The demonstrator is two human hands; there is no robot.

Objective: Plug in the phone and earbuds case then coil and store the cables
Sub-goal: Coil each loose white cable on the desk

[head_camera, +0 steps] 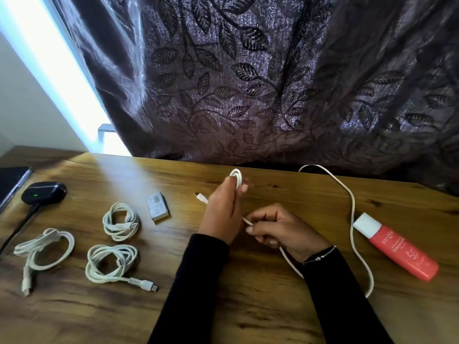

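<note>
My left hand (222, 212) is raised over the middle of the wooden table (223, 306), with a white cable (352, 214) looped around its fingers; the plug end sticks out to its left. My right hand (280, 230) pinches the same cable just below the left hand. The rest of that cable trails right and back to the table's far edge. Three coiled white cables (120, 222) (111, 261) (44, 247) lie at the left. The dark earbuds case (43, 192) with a green light sits far left, a dark cable running from it. The phone (11, 182) lies at the left edge.
A small grey box (157, 206) lies between the coils and my hands. A red tube with a white cap (395, 249) lies at the right beside the trailing cable. A dark leaf-patterned curtain (260, 83) hangs behind the table.
</note>
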